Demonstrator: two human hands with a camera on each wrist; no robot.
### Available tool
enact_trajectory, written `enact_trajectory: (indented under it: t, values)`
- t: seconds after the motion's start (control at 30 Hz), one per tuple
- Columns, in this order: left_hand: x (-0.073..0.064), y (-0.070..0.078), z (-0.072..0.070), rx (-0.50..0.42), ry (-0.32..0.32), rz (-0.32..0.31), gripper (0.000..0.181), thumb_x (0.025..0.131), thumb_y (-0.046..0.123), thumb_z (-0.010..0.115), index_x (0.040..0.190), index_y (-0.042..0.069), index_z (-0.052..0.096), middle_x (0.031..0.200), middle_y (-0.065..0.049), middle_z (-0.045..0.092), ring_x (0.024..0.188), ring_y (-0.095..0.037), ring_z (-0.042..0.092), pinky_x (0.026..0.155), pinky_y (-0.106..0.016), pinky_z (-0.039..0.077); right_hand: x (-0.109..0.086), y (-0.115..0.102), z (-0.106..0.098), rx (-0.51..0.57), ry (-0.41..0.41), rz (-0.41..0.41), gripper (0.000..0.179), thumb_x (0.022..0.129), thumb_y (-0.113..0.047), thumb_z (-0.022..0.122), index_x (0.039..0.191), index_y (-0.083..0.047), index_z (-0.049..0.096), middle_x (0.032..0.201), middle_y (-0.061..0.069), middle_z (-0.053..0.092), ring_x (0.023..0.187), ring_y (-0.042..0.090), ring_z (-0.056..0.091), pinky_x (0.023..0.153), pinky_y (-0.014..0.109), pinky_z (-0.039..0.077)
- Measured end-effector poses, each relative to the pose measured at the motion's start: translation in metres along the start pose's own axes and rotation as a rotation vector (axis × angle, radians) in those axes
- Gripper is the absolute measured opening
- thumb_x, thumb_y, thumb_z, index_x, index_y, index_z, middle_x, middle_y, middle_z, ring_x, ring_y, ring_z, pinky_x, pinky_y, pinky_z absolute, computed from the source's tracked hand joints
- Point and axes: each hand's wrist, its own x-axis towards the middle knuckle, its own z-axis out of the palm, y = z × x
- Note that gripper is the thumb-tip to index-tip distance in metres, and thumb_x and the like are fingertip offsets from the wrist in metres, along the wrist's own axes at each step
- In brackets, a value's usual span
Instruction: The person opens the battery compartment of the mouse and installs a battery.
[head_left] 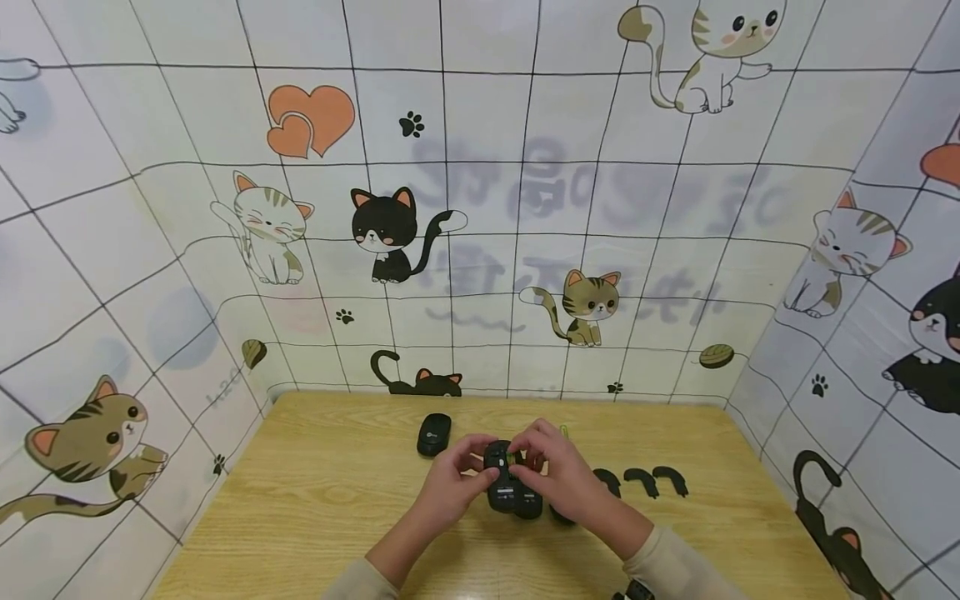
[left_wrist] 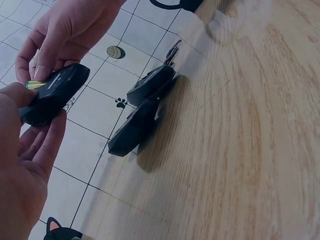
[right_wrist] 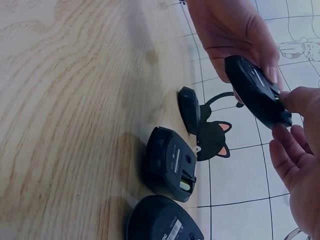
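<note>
My left hand [head_left: 453, 479] holds a black computer mouse [head_left: 504, 497] up off the table, underside facing me, thumb on one side and fingers under it. Its battery slot lies exposed. From the other side, my right hand [head_left: 558, 471] brings thumb and fingertips to that slot, pinching a yellow-green battery [left_wrist: 34, 85]. The left wrist view shows one end of the battery sticking out beside the right thumb; fingers hide the rest. Behind the held mouse lies a second mouse [head_left: 530, 505], underside up, with a battery in its slot in the right wrist view.
A third mouse [head_left: 434, 435] sits at the left, top up. Another mouse [right_wrist: 162, 222] lies underside up, partly behind my right arm. Curved black covers [head_left: 670, 479] are on the wooden table [head_left: 315, 500] at the right. A yellow-green item [head_left: 564, 431] shows past my right hand.
</note>
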Motion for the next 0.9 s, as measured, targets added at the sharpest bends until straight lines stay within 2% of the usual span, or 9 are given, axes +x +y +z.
enact_trajectory:
  t: [0.13,0.33,0.47,0.73,0.9]
  values:
    - [0.0000,0.0018,0.0002,-0.005,0.016,0.015,0.039,0.104,0.012,0.078,0.142,0.017,0.070,0.127,-0.008,0.071,0.104,-0.021,0.072,0.077,-0.029,0.063,-0.0003,-0.0001,0.0006,-0.008,-0.007,0.005,0.026,0.102,-0.014,0.083,0.123,-0.022,0.069,0.120,-0.003,0.057,0.090,0.022,0.063,0.080,0.039,0.061]
    - [-0.0002,0.0042,0.0021,-0.018,0.038,0.020,0.039,0.103,0.009,0.079,0.141,0.013,0.071,0.129,-0.010,0.071,0.104,-0.020,0.072,0.076,-0.027,0.063,-0.0001,-0.0004,0.0026,0.016,0.008,-0.005,0.024,0.104,-0.015,0.080,0.124,-0.021,0.068,0.123,-0.005,0.064,0.104,0.016,0.069,0.088,0.043,0.065]
    - [-0.0005,0.0056,0.0046,-0.022,0.055,0.023,0.039,0.102,0.007,0.080,0.139,0.013,0.071,0.128,-0.010,0.072,0.104,-0.019,0.073,0.075,-0.027,0.062,0.0003,-0.0020,0.0047,0.043,0.025,-0.005,0.020,0.106,-0.015,0.078,0.123,-0.019,0.068,0.122,-0.005,0.069,0.105,0.014,0.074,0.088,0.039,0.065]
    - [-0.0007,0.0063,0.0074,-0.022,0.054,0.038,0.037,0.102,0.006,0.080,0.138,0.012,0.071,0.128,-0.010,0.071,0.104,-0.019,0.073,0.075,-0.027,0.063,-0.0002,-0.0036,0.0067,0.099,0.041,0.046,0.017,0.105,-0.013,0.078,0.119,-0.019,0.070,0.122,-0.004,0.071,0.103,0.014,0.074,0.087,0.037,0.065]
    - [-0.0015,0.0074,0.0067,-0.012,0.045,0.040,0.038,0.102,0.008,0.080,0.138,0.014,0.070,0.128,-0.008,0.071,0.105,-0.020,0.073,0.077,-0.030,0.065,-0.0007,-0.0038,0.0071,0.170,0.028,0.114,0.023,0.107,-0.014,0.075,0.129,-0.016,0.067,0.128,0.003,0.070,0.107,0.020,0.073,0.090,0.040,0.064]
